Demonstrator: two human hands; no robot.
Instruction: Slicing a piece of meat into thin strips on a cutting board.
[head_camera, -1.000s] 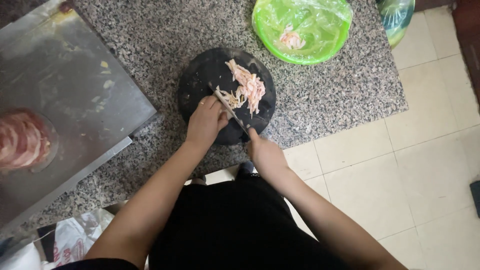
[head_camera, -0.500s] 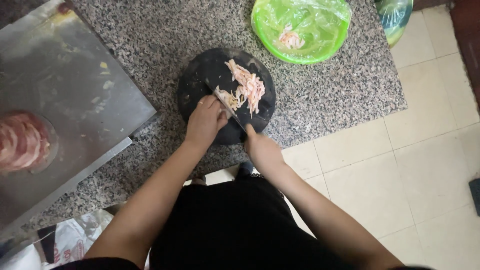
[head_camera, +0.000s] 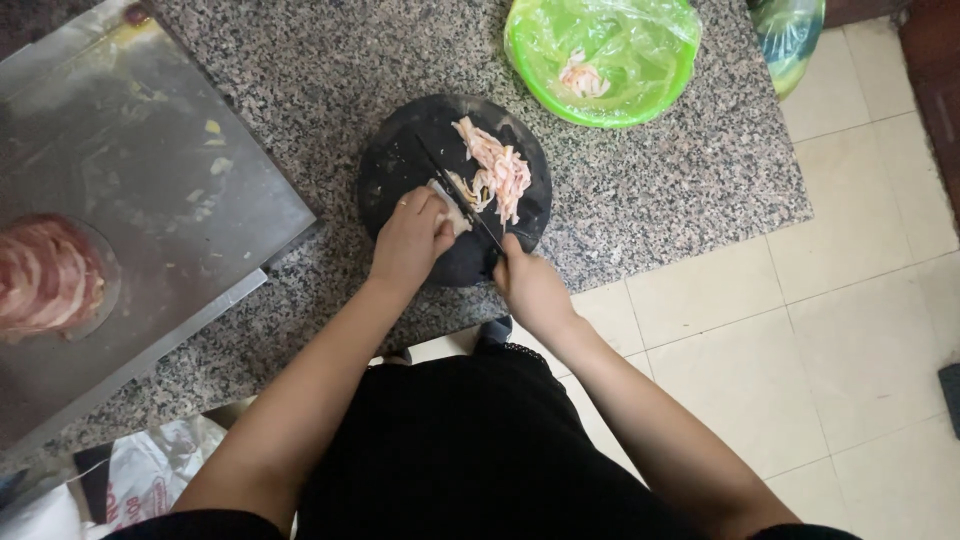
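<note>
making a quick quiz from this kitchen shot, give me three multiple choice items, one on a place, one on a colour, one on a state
1. Where does the round black cutting board lie?
A. on the floor tiles
B. on the speckled stone counter
C. on the steel tray

2. What colour is the bowl beyond the board?
A. green
B. red
C. white

3. What is the right hand doing?
A. resting open on the counter
B. lifting the bowl
C. gripping a knife

Answers:
1 B, the counter shows all around the board.
2 A, its rim and plastic lining are bright green.
3 C, its fingers close on the handle of the knife, while the left hand presses on the meat.
</note>
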